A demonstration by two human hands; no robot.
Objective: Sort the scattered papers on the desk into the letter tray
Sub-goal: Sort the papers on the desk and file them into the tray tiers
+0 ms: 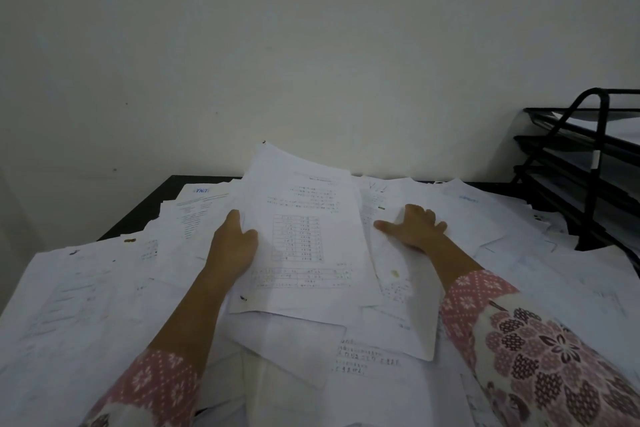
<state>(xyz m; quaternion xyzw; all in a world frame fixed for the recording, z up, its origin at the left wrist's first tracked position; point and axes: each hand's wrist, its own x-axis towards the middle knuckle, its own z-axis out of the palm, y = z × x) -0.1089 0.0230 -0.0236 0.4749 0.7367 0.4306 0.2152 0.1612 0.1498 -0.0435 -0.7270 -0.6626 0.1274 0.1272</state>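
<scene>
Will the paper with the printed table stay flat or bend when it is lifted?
Probably floppy: the paper with the printed table curves upward at its far edge. Likely light, since the left hand grips it by one side alone.

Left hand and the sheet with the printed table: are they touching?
Touching. The head view shows the left hand gripping the sheet with the printed table at its left edge, thumb on top.

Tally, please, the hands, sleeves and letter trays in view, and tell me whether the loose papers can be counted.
Hands: 2 (left hand, right hand)
Sleeves: 2 (left sleeve, right sleeve)
Letter tray: 1
Papers: overlapping, uncountable
Total counted: 5
</scene>
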